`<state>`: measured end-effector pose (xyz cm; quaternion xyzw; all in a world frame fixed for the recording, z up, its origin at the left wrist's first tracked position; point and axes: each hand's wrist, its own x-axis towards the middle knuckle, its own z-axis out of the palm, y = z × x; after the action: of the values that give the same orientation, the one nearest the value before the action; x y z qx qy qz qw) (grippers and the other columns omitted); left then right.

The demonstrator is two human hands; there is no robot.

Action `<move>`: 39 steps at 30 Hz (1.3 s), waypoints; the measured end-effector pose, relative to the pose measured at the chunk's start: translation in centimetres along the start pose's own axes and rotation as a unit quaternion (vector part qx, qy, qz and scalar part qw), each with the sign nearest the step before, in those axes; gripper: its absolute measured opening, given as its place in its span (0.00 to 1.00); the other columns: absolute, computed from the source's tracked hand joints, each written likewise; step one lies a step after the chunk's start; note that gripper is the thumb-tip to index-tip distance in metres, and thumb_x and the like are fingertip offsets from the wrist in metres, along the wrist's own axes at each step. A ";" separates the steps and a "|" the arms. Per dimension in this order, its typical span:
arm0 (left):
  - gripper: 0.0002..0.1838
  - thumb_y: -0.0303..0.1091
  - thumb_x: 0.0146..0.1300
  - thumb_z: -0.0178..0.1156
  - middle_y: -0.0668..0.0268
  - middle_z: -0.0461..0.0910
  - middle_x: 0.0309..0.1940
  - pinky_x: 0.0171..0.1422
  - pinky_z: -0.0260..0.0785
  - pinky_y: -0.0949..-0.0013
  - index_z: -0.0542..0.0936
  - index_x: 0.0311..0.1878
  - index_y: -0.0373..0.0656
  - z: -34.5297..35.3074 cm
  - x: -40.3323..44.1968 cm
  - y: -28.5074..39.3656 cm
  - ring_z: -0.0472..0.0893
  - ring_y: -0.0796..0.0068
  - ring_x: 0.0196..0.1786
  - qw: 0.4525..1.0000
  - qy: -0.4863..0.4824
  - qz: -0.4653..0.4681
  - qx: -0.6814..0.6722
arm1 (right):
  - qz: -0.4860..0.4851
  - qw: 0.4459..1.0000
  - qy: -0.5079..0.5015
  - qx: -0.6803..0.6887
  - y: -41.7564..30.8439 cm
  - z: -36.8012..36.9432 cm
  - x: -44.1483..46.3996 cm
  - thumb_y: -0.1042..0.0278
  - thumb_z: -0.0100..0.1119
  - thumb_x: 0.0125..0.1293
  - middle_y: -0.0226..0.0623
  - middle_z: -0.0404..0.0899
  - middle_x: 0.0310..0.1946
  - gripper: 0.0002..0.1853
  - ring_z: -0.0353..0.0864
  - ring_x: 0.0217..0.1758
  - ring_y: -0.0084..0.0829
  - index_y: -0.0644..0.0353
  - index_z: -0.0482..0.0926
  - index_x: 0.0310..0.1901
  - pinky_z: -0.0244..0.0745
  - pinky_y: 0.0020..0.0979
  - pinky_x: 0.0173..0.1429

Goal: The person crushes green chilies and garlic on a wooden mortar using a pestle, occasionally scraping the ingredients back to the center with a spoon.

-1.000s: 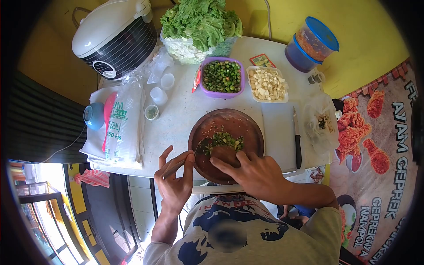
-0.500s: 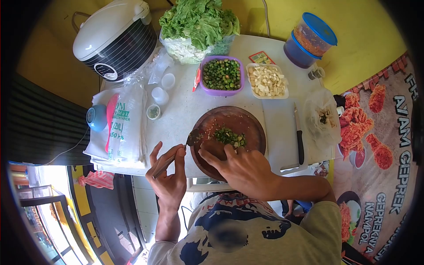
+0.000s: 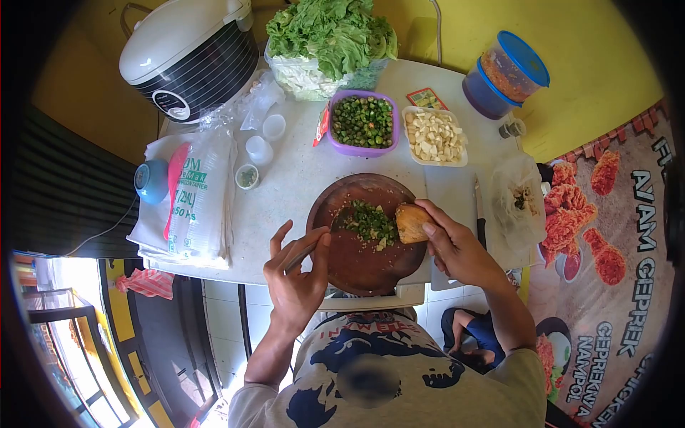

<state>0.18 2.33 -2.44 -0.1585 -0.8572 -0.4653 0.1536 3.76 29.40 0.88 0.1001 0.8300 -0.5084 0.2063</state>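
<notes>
My left hand [image 3: 296, 274] pinches the thin handle of a metal spoon [image 3: 305, 255] at the left rim of the mortar. The spoon's dark bowl end reaches in beside the chopped green chilies [image 3: 372, 222] and is hard to make out against them. In my right hand [image 3: 457, 246] is a wooden pestle [image 3: 412, 223], tilted over the mortar's right side, its broad end toward the chilies. The round brown wooden mortar [image 3: 357, 274] sits at the table's front edge, with pale crushed bits on its surface.
Behind the mortar stand a purple tub of cut chilies [image 3: 364, 150] and a tray of garlic cloves [image 3: 435, 135]. A knife [image 3: 480, 214] lies right, near a plastic bag [image 3: 517, 210]. Small plastic cups [image 3: 258, 151] and packaging [image 3: 196, 221] are left. A person [image 3: 474, 335] is below the table.
My right hand has moved right, from over the mortar's middle to its right side, bringing the pestle into view. My left hand has shifted right, carrying the spoon farther into the mortar.
</notes>
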 end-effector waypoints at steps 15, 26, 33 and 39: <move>0.03 0.22 0.66 0.68 0.60 0.91 0.34 0.74 0.66 0.45 0.89 0.41 0.36 -2.2 -1.3 0.6 0.91 0.67 0.35 1.000 0.014 -0.020 -0.009 | -0.018 0.994 -0.032 0.098 0.6 2.2 -1.4 0.53 0.41 0.86 0.29 0.72 0.28 0.29 0.72 0.23 0.18 0.52 0.55 0.82 0.71 0.24 0.29; 0.03 0.24 0.68 0.67 0.58 0.91 0.34 0.75 0.66 0.46 0.89 0.41 0.35 -0.5 -1.3 1.5 0.91 0.69 0.39 0.998 -0.025 -0.032 -0.051 | -0.092 0.989 0.050 0.104 0.2 5.0 -1.2 0.54 0.48 0.83 0.36 0.76 0.29 0.29 0.78 0.24 0.24 0.51 0.59 0.80 0.73 0.27 0.30; 0.06 0.22 0.66 0.68 0.62 0.91 0.36 0.73 0.67 0.49 0.89 0.44 0.39 -0.1 1.4 -1.3 0.89 0.69 0.35 0.999 0.009 0.029 -0.012 | -0.284 0.887 0.016 -0.363 -0.9 4.4 -2.8 0.51 0.62 0.73 0.33 0.79 0.30 0.32 0.85 0.29 0.35 0.39 0.66 0.76 0.76 0.38 0.24; 0.07 0.25 0.66 0.69 0.61 0.91 0.36 0.73 0.67 0.50 0.88 0.46 0.40 1.6 2.7 -1.6 0.88 0.67 0.34 0.998 -0.037 0.050 -0.031 | -0.303 0.864 0.068 -0.396 -0.5 5.1 -1.3 0.50 0.63 0.73 0.32 0.78 0.32 0.32 0.83 0.29 0.33 0.37 0.68 0.76 0.75 0.34 0.25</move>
<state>-3.11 3.24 -3.32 -0.2225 -0.8388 -0.4769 0.1397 5.99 24.75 -0.16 -0.2128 0.9629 -0.1661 0.0074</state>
